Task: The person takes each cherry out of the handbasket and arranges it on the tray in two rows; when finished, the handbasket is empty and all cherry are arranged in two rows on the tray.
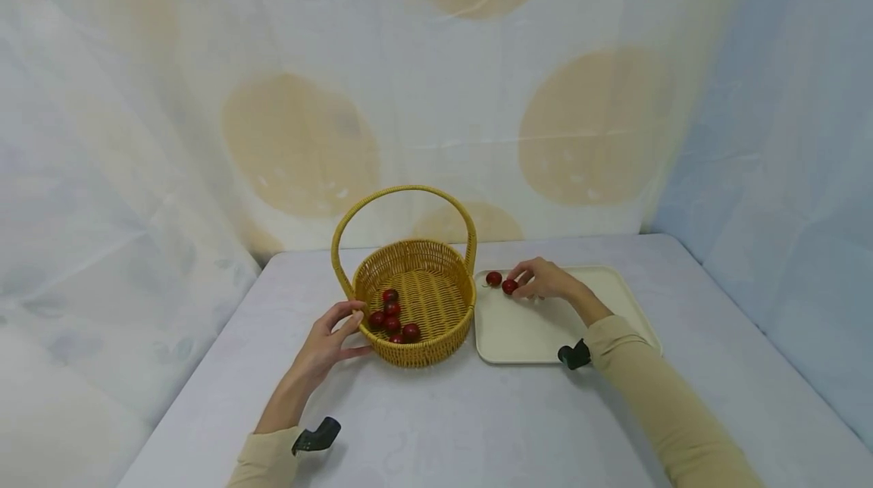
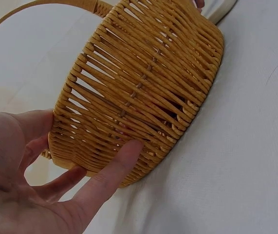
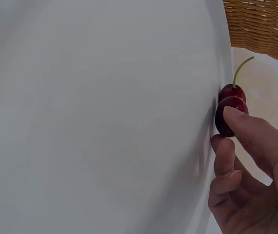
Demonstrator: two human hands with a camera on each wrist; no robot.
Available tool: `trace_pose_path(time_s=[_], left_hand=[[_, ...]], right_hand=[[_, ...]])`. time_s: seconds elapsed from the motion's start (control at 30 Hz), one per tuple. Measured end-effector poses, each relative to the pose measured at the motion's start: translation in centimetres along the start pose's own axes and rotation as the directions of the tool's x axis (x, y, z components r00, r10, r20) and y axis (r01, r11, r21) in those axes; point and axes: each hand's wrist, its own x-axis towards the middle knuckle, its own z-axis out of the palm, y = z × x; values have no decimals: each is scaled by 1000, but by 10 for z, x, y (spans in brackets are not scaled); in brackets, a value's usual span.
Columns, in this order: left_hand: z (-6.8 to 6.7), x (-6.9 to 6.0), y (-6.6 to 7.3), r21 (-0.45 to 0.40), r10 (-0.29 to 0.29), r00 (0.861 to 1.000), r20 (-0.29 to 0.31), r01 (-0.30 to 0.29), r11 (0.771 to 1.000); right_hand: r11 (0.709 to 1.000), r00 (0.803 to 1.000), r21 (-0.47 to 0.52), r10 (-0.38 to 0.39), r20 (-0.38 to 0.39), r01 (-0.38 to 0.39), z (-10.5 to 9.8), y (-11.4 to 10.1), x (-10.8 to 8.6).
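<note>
A yellow woven basket with a tall arched handle stands on the table, several dark red cherries gathered at the left of its floor. My left hand grips the basket's left rim; in the left wrist view, thumb and fingers lie against the wickerwork. Over a cream tray, my right hand pinches a dark red cherry between thumb and fingers. Just beyond it on the tray lies another cherry, its green stem visible in the right wrist view.
The tray sits directly right of the basket, their edges close together. A pale cloth covers the table. Behind hangs a light curtain with tan circles, and more hanging cloth closes both sides. Each wrist carries a black camera mount.
</note>
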Motion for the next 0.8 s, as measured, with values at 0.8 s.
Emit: trace_pose_path(time_s=[0.8], left_hand=[[-1,2,-3,11,11,1000,-4,-11,1000]], right_hand=[[998,999,-59,-34,-14,33,-3,-6,3]])
